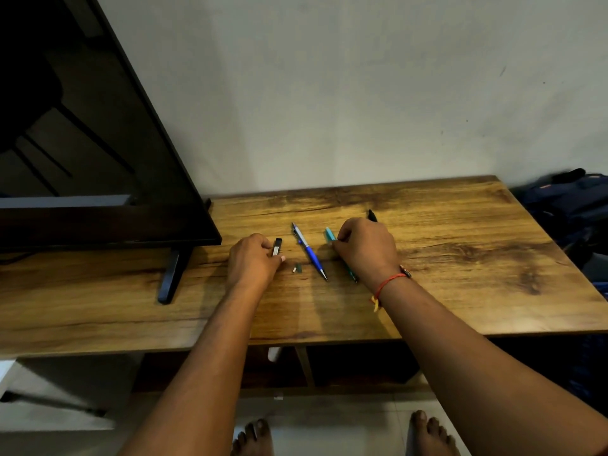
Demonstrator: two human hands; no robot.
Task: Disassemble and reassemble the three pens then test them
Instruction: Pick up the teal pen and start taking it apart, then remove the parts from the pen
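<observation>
Television (98,143) fills the far left, its stand on the wooden table (460,258). Just right of it, the left hand (253,261) lies low on the wood, thumb and fingers pinched around a short black barrel (277,246) with a pale label. It looks like one half of a pen that has been pulled apart. Beside that hand's fingertips a small loose part (297,268) sits on the table, too small to identify.

Next comes the blue pen (309,251), whole, lying untouched with its point toward the person. Beyond it the teal pen (330,235) lies roughly parallel, its middle hidden under the right hand (365,248). That hand's fingers are curled with their tips at the teal pen, and a black tip (372,215) pokes out past the knuckles. Whether the hand grips that black piece, the teal pen, or merely rests over both cannot be told. A red thread (388,281) circles the wrist, and a dark backpack (566,205) sits off the table's right end.

By my judgement the black pen is the one in hand, apart, while the other two wait. Next, its pieces need to be aligned end to end and joined, with the small loose part kept from rolling away.
</observation>
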